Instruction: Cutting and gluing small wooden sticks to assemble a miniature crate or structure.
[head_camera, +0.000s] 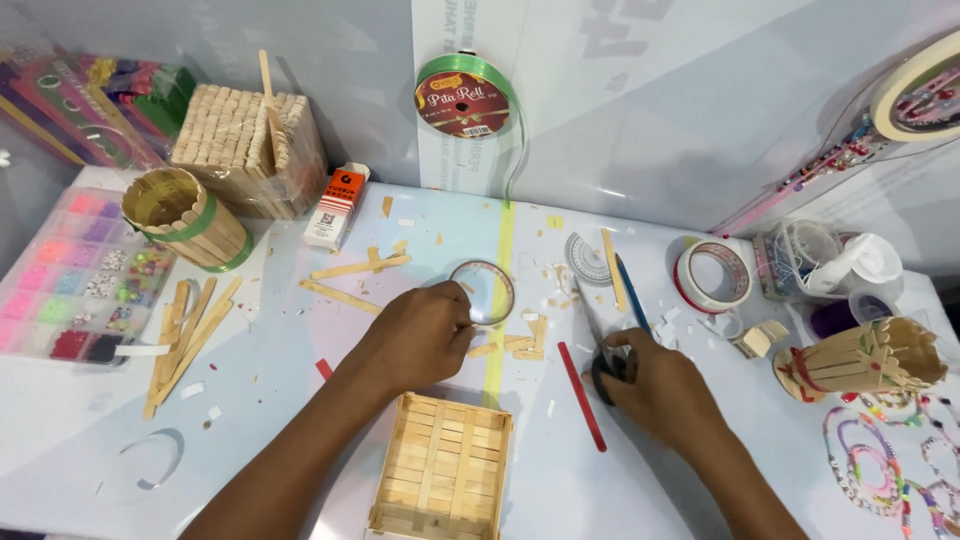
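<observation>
- Left hand (425, 335) near table centre, knuckles up, fingers curled down over wood scraps; fingertips hidden, so cannot tell whether it pinches anything.
- Small clear tape ring (482, 292) just beside that hand, at its 1 o'clock, touching or nearly so.
- Short stick offcuts (520, 345) lie at the hand's 3 o'clock, on the yellow strip.
- Right hand (655, 385) closed around the dark handles of scissors (603, 365); blades point toward 11 o'clock, tips resting on the table.
- Red stick (582, 395) lies flat just beside the scissors, at the right hand's 9 o'clock.
- Blue pencil (630, 290) at the right hand's 12 o'clock, close by a plain stick.
- Square tray of craft sticks (445, 470) sits at 6 o'clock from the left hand, between both forearms.
- Stick cup with green band (190, 218) at far 10 o'clock; bead box (75, 275) beside it.
- Tipped stick cup (865, 360) at the right hand's 3 o'clock, well apart.
- Green ribbon spool (465, 97) hangs on the wall at 12 o'clock.
</observation>
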